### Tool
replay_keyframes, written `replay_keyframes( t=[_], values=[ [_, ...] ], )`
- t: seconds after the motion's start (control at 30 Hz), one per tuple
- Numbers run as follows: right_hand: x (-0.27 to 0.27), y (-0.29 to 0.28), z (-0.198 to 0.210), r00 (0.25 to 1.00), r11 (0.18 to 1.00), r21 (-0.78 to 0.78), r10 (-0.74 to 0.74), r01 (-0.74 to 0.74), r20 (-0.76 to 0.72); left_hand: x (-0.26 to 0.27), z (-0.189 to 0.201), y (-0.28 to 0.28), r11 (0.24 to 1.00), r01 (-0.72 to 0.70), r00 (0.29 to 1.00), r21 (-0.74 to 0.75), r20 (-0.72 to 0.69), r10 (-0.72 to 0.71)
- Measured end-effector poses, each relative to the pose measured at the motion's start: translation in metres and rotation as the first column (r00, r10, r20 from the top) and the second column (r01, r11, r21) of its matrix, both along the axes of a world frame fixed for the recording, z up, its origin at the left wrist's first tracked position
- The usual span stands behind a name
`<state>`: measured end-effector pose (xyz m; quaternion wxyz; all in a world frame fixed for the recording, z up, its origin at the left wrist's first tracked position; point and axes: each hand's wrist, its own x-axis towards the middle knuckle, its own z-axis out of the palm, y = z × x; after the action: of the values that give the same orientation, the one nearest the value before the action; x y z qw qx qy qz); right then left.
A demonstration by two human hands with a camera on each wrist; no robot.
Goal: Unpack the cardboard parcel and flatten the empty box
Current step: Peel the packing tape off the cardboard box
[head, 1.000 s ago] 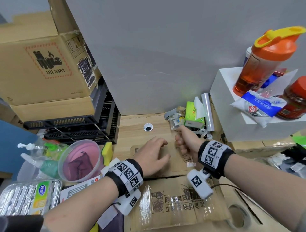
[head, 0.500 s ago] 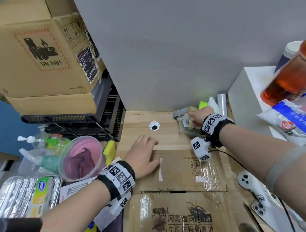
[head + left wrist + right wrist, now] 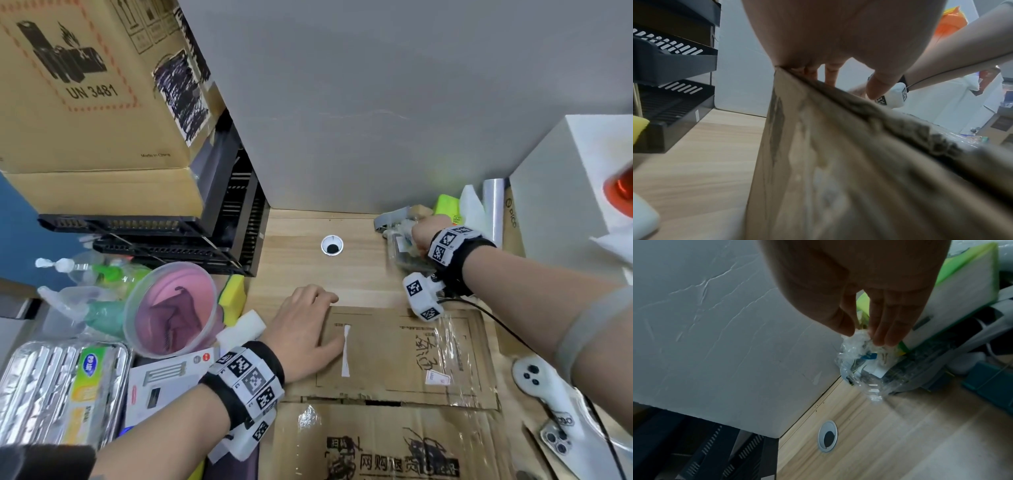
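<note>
The cardboard parcel (image 3: pixel 394 356) lies on the wooden desk, its top taped with clear tape and printed with black writing. My left hand (image 3: pixel 305 325) rests on its far left corner, with the fingers bent over the far edge and the thumb on the top; the left wrist view shows the fingers (image 3: pixel 830 73) hanging past the box edge (image 3: pixel 838 162). My right hand (image 3: pixel 423 233) is at the back right of the desk. There it pinches a crumpled wad of clear plastic tape (image 3: pixel 859 353) between thumb and fingertips (image 3: pixel 885 337), just above a pile of small items.
Stacked cardboard boxes (image 3: pixel 85 85) sit on black trays (image 3: pixel 205 240) at the back left. A pink cup (image 3: pixel 171 308), a yellow sponge (image 3: pixel 233 291) and foil trays (image 3: pixel 51 387) crowd the left. A cable hole (image 3: pixel 331 245), green pack (image 3: pixel 445 205), white block (image 3: pixel 561 192) and white controller (image 3: pixel 541 380) are nearby.
My right hand left the parcel's top and moved to the back right pile with the plastic wad. The left hand stayed on the box corner.
</note>
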<state>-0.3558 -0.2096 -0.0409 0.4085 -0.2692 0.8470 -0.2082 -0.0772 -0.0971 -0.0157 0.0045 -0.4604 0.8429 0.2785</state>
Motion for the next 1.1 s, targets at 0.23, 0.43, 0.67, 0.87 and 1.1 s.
replay_keyframes(
  t=[0.23, 0.43, 0.67, 0.87, 1.1],
  values=[
    [-0.001, 0.002, 0.013, 0.989, 0.996, 0.084, 0.044, -0.032, -0.144, 0.003, -0.002, -0.002, 1.0, -0.023, 1.0, 0.007, -0.018, 0.023],
    [-0.006, 0.014, 0.035, 0.995, 0.997, -0.047, -0.053, 0.057, 0.082, 0.018, 0.005, 0.0, 0.999, 0.004, 1.0, 0.048, 0.001, -0.004],
    [-0.009, 0.082, 0.066, 0.929, 0.966, -0.105, 0.256, -0.236, 0.267, 0.029, 0.012, 0.011, 0.977, 0.205, 0.97, -0.053, 0.147, -0.196],
    [-0.008, 0.163, 0.082, 0.796, 0.803, -0.087, 0.596, -0.589, 0.105, 0.011, 0.039, 0.018, 0.894, 0.424, 0.866, -0.147, 0.355, -0.352],
    [0.002, 0.241, 0.106, 0.487, 0.491, -0.047, 0.84, -0.87, -0.238, 0.019, 0.063, 0.027, 0.878, 0.426, 0.892, -0.219, 0.264, -0.367]
  ],
)
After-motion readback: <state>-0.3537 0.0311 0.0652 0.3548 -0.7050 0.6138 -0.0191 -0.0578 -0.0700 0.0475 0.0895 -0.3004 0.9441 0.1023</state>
